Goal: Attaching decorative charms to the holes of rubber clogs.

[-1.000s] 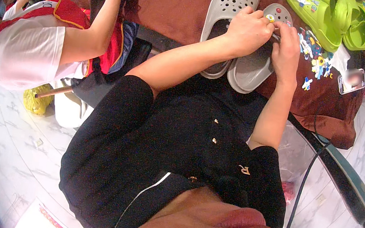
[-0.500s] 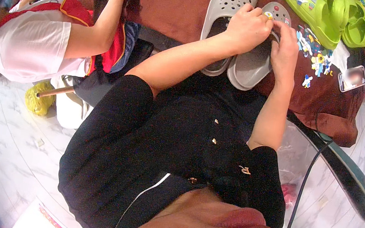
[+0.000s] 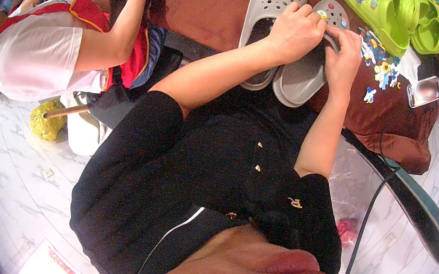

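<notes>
On brown cloth (image 3: 204, 14) lie a grey clog (image 3: 272, 6), a second clog (image 3: 298, 83) with left hand (image 3: 296, 33) curled and right hand (image 3: 342, 62) bent at its upper, though I cannot tell what either grips, then loose charms (image 3: 385, 75).
</notes>
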Available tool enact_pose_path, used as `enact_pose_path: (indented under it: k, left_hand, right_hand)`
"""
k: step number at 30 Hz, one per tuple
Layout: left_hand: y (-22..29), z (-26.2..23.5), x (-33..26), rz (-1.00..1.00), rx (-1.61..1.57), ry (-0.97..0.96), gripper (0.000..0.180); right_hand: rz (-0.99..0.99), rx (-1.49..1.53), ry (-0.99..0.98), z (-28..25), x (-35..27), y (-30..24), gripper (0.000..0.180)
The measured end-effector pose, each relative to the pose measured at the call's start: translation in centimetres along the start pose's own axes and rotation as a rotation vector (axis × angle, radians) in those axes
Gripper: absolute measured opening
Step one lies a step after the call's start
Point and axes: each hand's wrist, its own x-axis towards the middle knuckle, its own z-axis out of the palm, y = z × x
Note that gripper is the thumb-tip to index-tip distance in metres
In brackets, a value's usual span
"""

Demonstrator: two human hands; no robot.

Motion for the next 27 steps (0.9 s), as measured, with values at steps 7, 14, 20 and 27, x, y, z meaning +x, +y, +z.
enact_pose_path:
  k: [7, 14, 20, 27]
  left_hand:
    - [-0.1, 0.7, 0.0, -0.002, -0.03, 0.06, 0.012]
    - [0.2, 0.7, 0.0, 0.011, -0.017, 0.0, 0.01]
    - [0.2, 1.0, 0.2, 0.001, -0.07, 0.078, 0.006]
    - [0.3, 1.3, 0.2, -0.038, -0.07, 0.076, 0.006]
  right_hand:
    - [-0.054, -0.025, -0.024, 0.1, 0.3, 0.6, 0.034]
    - [-0.087, -0.065, -0.031, 0.2, 0.1, 0.7, 0.032]
    - [-0.083, -0.055, -0.088, -0.3, 0.5, 1.1, 0.03]
    - [-0.053, 0.017, -0.117, -0.5, 0.9, 1.1, 0.029]
